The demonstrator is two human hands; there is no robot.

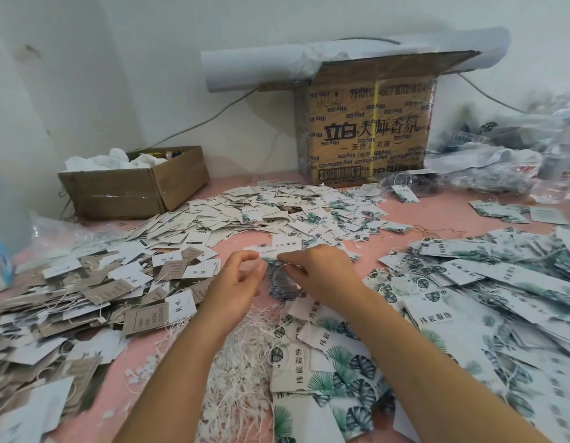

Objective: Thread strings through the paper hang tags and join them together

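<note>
Both my hands meet above the middle of the pink table (437,212). My right hand (322,276) pinches a blurred leaf-print hang tag (279,278) and its white string at the top. My left hand (235,282) has thumb and forefinger curled close to the tag's left edge; whether they pinch the string I cannot tell. A heap of loose white strings (242,362) lies under my forearms. Leaf-print tags (341,362) spread to the right, brown and white tags (111,292) to the left.
More small tags (277,212) are heaped across the middle. A small open cardboard box (133,183) sits at the back left, a tall printed carton (370,129) at the back centre, plastic bags (501,155) at the back right. A white wall stands behind.
</note>
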